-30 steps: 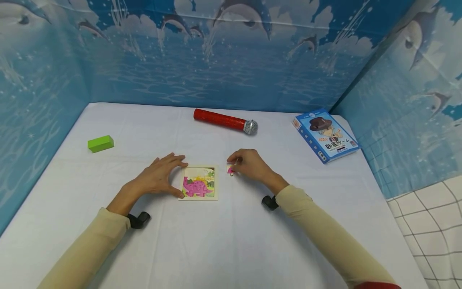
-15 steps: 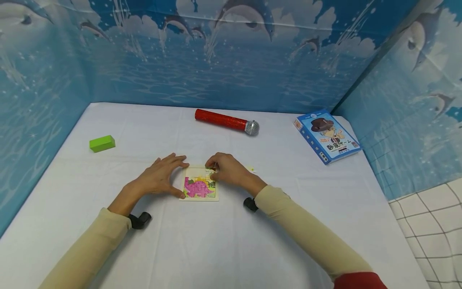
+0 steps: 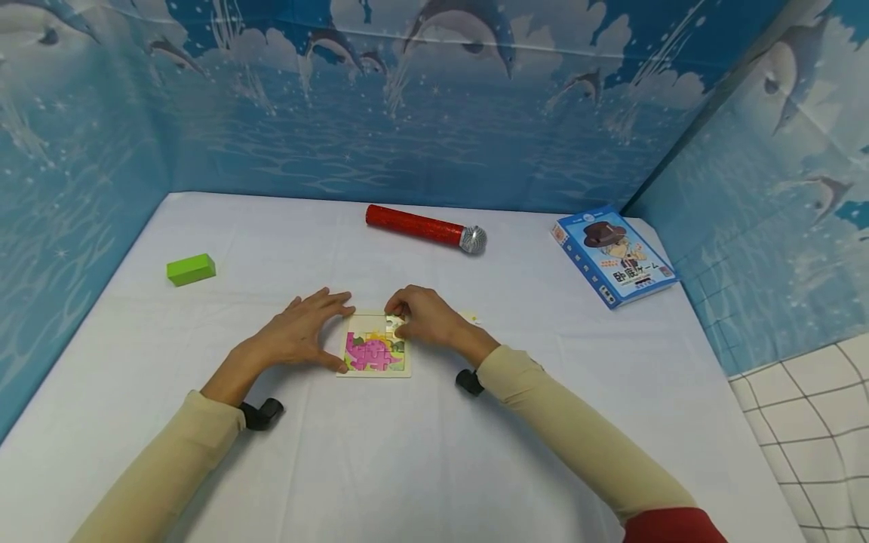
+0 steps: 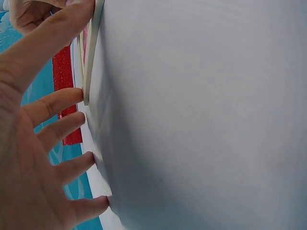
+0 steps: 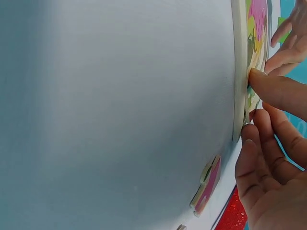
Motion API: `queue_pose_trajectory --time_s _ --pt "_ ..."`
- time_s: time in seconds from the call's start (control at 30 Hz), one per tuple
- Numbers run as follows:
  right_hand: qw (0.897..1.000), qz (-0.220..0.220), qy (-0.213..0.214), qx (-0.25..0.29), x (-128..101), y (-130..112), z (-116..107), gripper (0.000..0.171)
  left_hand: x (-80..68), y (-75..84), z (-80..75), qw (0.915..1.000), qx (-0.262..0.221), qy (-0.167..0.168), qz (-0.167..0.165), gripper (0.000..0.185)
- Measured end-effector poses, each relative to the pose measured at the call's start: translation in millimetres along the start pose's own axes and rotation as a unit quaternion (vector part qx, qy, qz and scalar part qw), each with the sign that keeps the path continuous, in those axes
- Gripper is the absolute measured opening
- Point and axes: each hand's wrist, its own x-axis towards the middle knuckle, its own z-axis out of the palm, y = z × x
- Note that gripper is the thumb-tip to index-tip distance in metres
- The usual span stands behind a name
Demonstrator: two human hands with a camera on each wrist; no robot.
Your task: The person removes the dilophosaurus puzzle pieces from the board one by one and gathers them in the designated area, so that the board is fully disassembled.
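A small square jigsaw puzzle tray (image 3: 373, 375) with a pink dinosaur picture (image 3: 372, 353) lies on the white cloth; its upper left part shows bare backing. My left hand (image 3: 299, 332) spans the tray's left side with spread, fairly straight fingers, the thumb at the lower corner and the index finger at the upper one. At the upper right corner, my right hand (image 3: 431, 318) pinches a pale puzzle piece (image 5: 249, 111) between thumb and fingertips, mostly hidden by them. Under that hand, a loose pink puzzle piece (image 5: 207, 186) lies beside the tray in the right wrist view.
Behind the right wrist shows another loose piece (image 3: 470, 317). A red toy microphone (image 3: 424, 228) lies at the back, a green block (image 3: 191, 269) at the left. The blue game box (image 3: 614, 256) sits at the back right. Dolphin-printed curtains (image 3: 407, 136) border the table.
My right hand has moved left from the pink piece beside the tray to the tray's upper right corner, staying there over the last half second. The left hand has stayed put.
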Motion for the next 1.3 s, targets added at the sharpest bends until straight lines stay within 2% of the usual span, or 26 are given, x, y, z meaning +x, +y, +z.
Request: queue_pose_trajectory --time_s 0.27,0.4,0.53,0.7,0.83,1.1,1.2,1.3 --pt "1.000 -0.009 0.012 0.005 -1.6 1.8 0.4 0.032 -1.9 1.0 -0.2 1.0000 -0.008 0.000 -0.002 0.092" --pt "0.999 -0.022 0.028 0.035 -4.9 4.5 -1.1 0.025 -2.0 1.5 0.1 0.9999 -0.010 -0.001 -0.005 0.092" --pt "0.996 -0.012 0.048 0.078 -9.3 8.9 -7.7 0.017 -2.1 1.5 1.0 0.9999 -0.015 -0.003 -0.008 0.092" --pt "0.991 0.024 0.057 0.115 -21.0 22.2 -28.8 0.016 -2.3 1.5 1.4 0.9999 -0.012 0.001 -0.006 0.091" --pt "0.989 0.064 0.057 0.122 -35.7 44.6 -49.5 0.016 -2.6 1.4 1.3 0.9999 -0.009 0.001 -0.004 0.091" --pt "0.975 0.175 0.018 0.134 -71.0 92.6 -78.1 0.017 -2.1 1.9 0.8 1.0000 -0.001 -0.005 -0.008 0.092" --pt "0.973 0.191 0.017 0.126 -79.1 101.2 -80.4 0.017 -2.3 1.2 1.4 1.0000 0.000 -0.004 -0.006 0.092" --pt "0.976 0.187 0.027 0.106 -82.4 105.2 -79.0 0.016 -2.1 0.9 2.1 1.0000 0.000 -0.004 -0.005 0.092"
